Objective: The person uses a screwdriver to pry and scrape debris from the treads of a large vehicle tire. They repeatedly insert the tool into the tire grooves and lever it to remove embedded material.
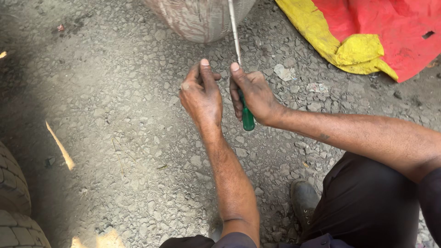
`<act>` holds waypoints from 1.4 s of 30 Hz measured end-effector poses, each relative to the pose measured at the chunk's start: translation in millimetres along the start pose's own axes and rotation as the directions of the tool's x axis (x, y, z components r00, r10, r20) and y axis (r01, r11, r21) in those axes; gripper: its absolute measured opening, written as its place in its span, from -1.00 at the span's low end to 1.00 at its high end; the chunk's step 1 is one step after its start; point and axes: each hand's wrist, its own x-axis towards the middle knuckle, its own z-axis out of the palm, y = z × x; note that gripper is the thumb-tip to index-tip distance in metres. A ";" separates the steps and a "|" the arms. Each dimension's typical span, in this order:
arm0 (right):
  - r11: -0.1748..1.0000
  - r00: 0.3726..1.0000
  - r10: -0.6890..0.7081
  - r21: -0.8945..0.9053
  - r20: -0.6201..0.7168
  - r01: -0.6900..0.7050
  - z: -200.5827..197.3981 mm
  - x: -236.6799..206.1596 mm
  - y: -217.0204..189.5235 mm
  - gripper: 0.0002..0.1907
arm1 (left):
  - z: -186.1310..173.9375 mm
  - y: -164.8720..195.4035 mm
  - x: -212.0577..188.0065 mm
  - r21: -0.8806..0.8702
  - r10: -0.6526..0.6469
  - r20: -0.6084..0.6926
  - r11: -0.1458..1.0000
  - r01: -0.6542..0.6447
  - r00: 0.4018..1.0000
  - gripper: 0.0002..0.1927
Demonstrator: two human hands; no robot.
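We crouch over rough grey gravel ground, both arms stretched forward. Our right hand is clenched around the green plastic handle of a long screwdriver, thumb laid up along the grip, likely to steady and steer it. The screwdriver's thin metal shaft runs up and away from us; its long axis is nearly straight ahead, tilted slightly left at the far end, handle butt toward our body. The tip passes in front of a rounded, dusty pale sack-like bulk at the far edge of the ground, but we cannot tell whether it touches it or where it ends. Our left hand, just beside the right, is curled with fingers pinched together; whether it grips something small we cannot tell. A red and yellow cloth lies crumpled at the far right. A worn black tyre tread shows at the near left. Our dark shoe rests near the right knee.
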 end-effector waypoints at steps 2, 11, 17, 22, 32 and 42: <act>0.991 0.992 0.125 0.041 -0.025 -0.124 -1.1 -0.8 3.5 -0.37 | 1.9 -0.8 -0.4 -0.013 0.021 -0.008 1.000 -0.021 1.000 -0.51; 0.829 0.996 -0.060 -0.553 0.064 0.085 -2.6 -8.0 22.4 -0.44 | 11.2 -3.2 -15.4 -0.076 -0.106 0.178 0.990 0.121 0.978 -0.43; 0.872 0.994 -0.042 -0.482 0.103 0.086 -1.1 -9.9 36.5 -0.58 | 12.8 -4.3 -16.3 -0.187 0.038 0.101 0.982 -0.019 0.994 -0.56; 0.924 0.994 -0.051 -0.374 0.098 0.084 -1.2 -7.4 47.4 -0.58 | 13.1 -7.3 -12.5 -0.235 -0.012 0.146 0.971 0.047 0.989 -0.59; 0.727 0.981 -0.191 -0.678 -0.046 0.110 -14.4 3.5 61.8 -0.66 | 40.3 -6.2 -15.9 -0.366 -0.015 0.111 0.929 0.055 0.994 -0.63; 0.630 0.931 -0.348 -0.708 0.108 0.318 -26.8 15.6 70.4 -0.77 | 59.4 -4.2 -15.3 -0.316 -0.015 -0.036 0.949 0.003 0.999 -0.60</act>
